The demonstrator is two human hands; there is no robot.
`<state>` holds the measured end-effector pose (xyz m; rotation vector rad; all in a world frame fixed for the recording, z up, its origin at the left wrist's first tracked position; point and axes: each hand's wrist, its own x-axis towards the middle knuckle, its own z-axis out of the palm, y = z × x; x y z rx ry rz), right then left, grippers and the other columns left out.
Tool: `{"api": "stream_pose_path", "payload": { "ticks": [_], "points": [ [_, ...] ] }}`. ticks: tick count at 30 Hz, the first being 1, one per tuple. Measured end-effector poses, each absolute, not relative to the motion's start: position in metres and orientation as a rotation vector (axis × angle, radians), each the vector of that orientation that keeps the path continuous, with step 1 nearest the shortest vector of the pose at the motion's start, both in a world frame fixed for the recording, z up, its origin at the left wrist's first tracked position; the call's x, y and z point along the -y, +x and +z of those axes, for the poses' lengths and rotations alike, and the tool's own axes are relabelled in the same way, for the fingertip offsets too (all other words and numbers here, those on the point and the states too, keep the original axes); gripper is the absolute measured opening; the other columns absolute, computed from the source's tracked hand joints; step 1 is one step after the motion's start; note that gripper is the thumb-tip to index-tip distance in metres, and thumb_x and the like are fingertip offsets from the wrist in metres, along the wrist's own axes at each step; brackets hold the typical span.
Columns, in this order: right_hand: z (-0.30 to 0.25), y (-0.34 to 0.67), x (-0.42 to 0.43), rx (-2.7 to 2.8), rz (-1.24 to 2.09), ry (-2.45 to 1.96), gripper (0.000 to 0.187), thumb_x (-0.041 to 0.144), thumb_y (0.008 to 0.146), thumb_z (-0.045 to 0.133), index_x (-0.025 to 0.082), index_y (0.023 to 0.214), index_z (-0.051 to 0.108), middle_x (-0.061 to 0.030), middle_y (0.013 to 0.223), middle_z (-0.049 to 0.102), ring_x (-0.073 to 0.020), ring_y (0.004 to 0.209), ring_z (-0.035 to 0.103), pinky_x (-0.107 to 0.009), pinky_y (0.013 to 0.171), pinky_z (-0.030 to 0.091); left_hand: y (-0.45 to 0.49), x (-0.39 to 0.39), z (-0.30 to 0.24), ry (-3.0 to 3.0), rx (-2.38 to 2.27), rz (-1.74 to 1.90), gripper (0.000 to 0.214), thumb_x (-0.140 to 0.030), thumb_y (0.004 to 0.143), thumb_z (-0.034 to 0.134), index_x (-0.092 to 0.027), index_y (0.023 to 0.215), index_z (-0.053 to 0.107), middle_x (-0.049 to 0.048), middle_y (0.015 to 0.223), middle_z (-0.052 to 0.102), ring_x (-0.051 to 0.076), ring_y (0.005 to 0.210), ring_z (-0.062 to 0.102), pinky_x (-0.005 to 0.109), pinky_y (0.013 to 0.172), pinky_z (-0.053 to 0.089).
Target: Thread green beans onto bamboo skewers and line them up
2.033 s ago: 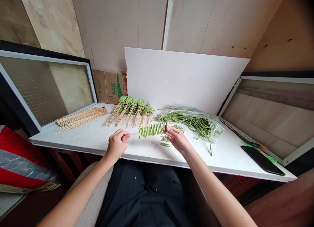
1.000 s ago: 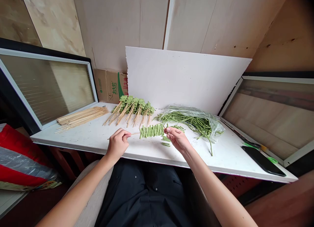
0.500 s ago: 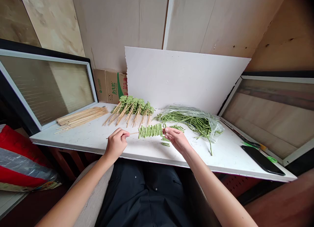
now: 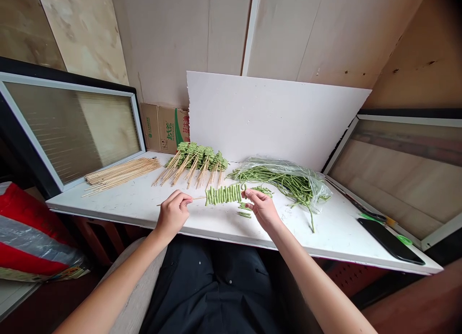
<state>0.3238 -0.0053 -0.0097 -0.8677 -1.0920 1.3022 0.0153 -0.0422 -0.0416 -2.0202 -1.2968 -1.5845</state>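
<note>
My left hand (image 4: 175, 211) is closed around the bare end of a bamboo skewer (image 4: 198, 198). A row of cut green bean pieces (image 4: 224, 194) is threaded side by side along it, above the table. At the skewer's other end my right hand (image 4: 263, 205) pinches a curved piece of green bean (image 4: 244, 187) against the tip; whether the tip has gone through it I cannot tell. Loose cut bean pieces (image 4: 244, 214) lie on the table beneath my right hand, with a small heap of them (image 4: 263, 191) just behind.
On the white table (image 4: 202, 224), bare skewers (image 4: 122, 174) lie left and finished bean skewers (image 4: 197, 158) are piled behind. Long beans (image 4: 281, 175) spill from a clear plastic bag (image 4: 321, 185). A black phone (image 4: 390, 240) and scissors (image 4: 368, 212) lie right. A cardboard box (image 4: 164, 127) stands behind.
The view has shifted slightly. Both hands hold nearly the same position on the skewer, and the curved bean piece at the right tip shows a little more plainly.
</note>
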Motion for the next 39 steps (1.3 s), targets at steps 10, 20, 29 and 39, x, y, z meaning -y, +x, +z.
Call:
{"api": "stream_pose_path", "payload": {
  "ticks": [10, 20, 29, 39],
  "points": [
    [-0.021, 0.317, 0.006, 1.085, 1.292, -0.907, 0.033, 0.049, 0.064, 0.098, 0.023, 0.08, 0.086, -0.0084, 0.1, 0.078, -0.0225, 0.094, 0.067, -0.031, 0.069, 0.054, 0.011, 0.042, -0.039, -1.996, 1.249, -1.536, 0.028, -0.004, 0.096, 0.052, -0.02, 0.082, 0.069, 0.0026, 0.08, 0.071, 0.017, 0.075, 0.068, 0.027, 0.068, 0.052],
    [-0.02, 0.314, 0.009, 1.085, 1.27, -0.891, 0.027, 0.046, 0.069, 0.096, 0.024, 0.078, 0.084, -0.006, 0.101, 0.078, -0.0183, 0.087, 0.064, -0.03, 0.07, 0.052, 0.017, 0.045, -0.042, -2.035, 1.219, -1.558, 0.029, -0.001, 0.094, 0.051, -0.02, 0.084, 0.07, 0.0026, 0.081, 0.07, 0.017, 0.075, 0.068, 0.026, 0.069, 0.052],
    [-0.02, 0.348, -0.016, 1.481, 0.986, -0.938, 0.045, 0.058, 0.087, 0.08, 0.028, 0.121, 0.081, -0.0113, 0.125, 0.079, -0.0301, 0.112, 0.07, -0.04, 0.085, 0.055, 0.015, 0.043, -0.034, -1.972, 1.392, -1.661, 0.022, -0.007, 0.092, 0.056, -0.02, 0.084, 0.072, 0.0032, 0.083, 0.074, 0.019, 0.076, 0.069, 0.029, 0.068, 0.053],
    [-0.068, 0.367, -0.037, 2.16, -0.038, -1.395, 0.026, 0.019, 0.101, 0.059, 0.021, 0.104, 0.085, -0.018, 0.108, 0.076, -0.0365, 0.107, 0.056, -0.049, 0.094, 0.046, 0.001, 0.029, -0.05, -2.02, 1.479, -1.648, 0.02, -0.011, 0.093, 0.057, -0.021, 0.085, 0.072, 0.0045, 0.086, 0.074, 0.02, 0.08, 0.07, 0.03, 0.071, 0.054]
  ]
}}
